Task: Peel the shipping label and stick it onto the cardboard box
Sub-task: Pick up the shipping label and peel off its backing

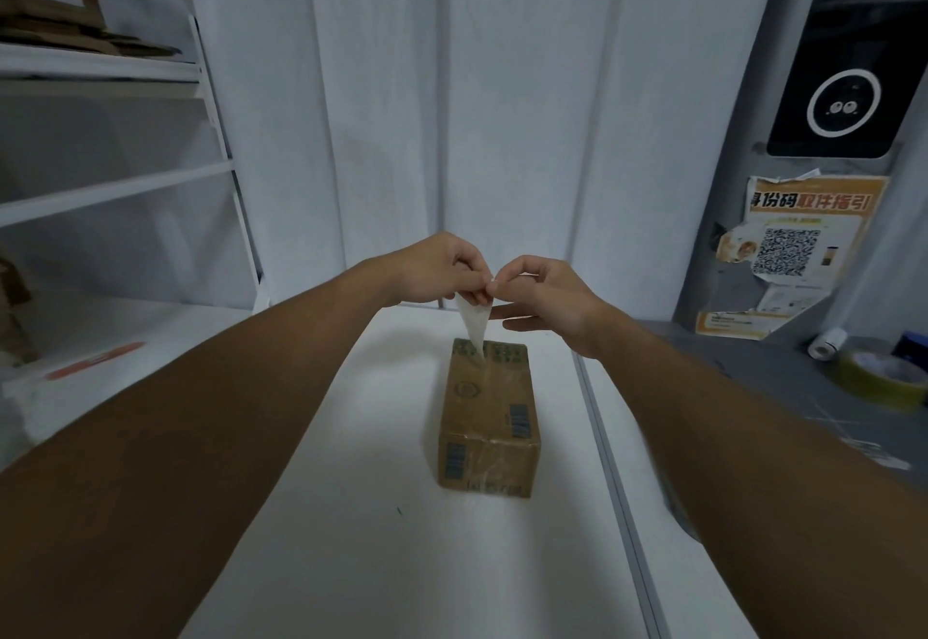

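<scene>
White shelves (115, 191) fill the left of the frame. Just left of centre, the left hand (436, 268) pinches the top of the shipping label (474, 319) with its fingers (476, 287). The white label hangs down, its lower tip reaching the far end of the cardboard box (487, 417), which stands on the white desk (381, 513) at centre. The right hand (545, 294) meets it, thumb and forefinger nipping the same top corner. At far right lies a tape roll (886, 377).
</scene>
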